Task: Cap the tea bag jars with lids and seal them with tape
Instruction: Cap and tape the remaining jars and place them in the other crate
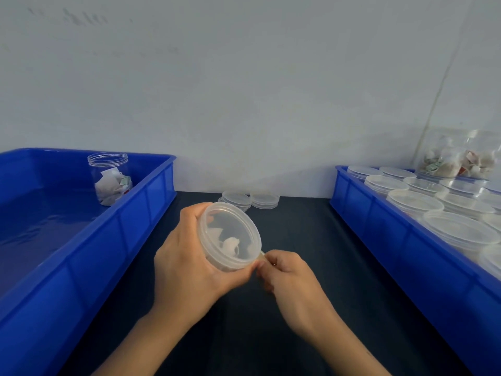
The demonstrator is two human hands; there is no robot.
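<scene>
Centrally, a clear plastic lidded tea bag jar (230, 237) above the dark bench (298, 240).
Left hand (187, 256) wraps the jar; right hand (287, 272) pinches a tape strip (261, 255) at its lid rim.

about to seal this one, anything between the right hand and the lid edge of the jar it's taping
Nothing visible. The right hand pinches a small strip of clear tape right at the rim of the round translucent plastic lid on the clear plastic tea bag jar, which the left hand grips tilted.
</scene>
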